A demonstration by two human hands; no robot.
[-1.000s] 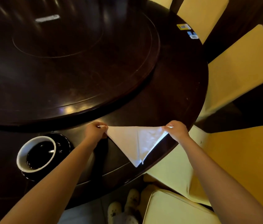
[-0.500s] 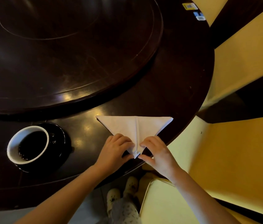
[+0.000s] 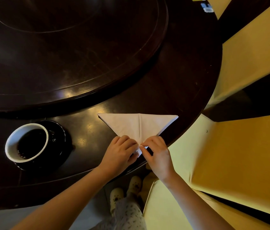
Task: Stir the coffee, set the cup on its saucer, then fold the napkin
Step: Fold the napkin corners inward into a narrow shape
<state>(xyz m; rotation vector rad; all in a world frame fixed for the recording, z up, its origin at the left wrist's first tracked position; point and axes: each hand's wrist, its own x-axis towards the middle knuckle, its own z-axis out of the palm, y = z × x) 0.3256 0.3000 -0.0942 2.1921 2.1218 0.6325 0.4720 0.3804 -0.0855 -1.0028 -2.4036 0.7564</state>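
The white napkin [image 3: 135, 124] lies on the dark table as a triangle, long edge away from me, with a crease down its middle and its point near the table edge. My left hand [image 3: 120, 154] and my right hand [image 3: 157, 152] meet at that near point, and both pinch the napkin's tip between fingers and thumb. To the left stands the white cup [image 3: 25, 142] holding black coffee, set on its black saucer [image 3: 57, 141]. No spoon shows in the cup.
A raised round turntable [image 3: 74, 47] fills the table's middle. The curved table edge [image 3: 202, 103] runs close behind the napkin. Yellow-covered chairs [image 3: 240, 155] stand to the right. Small cards [image 3: 206, 6] lie at the far table edge. My slippered feet show below.
A second ago my hands held the triangle's two upper corners. They came down to the near point and have stayed there pinching it; the napkin now lies flat.
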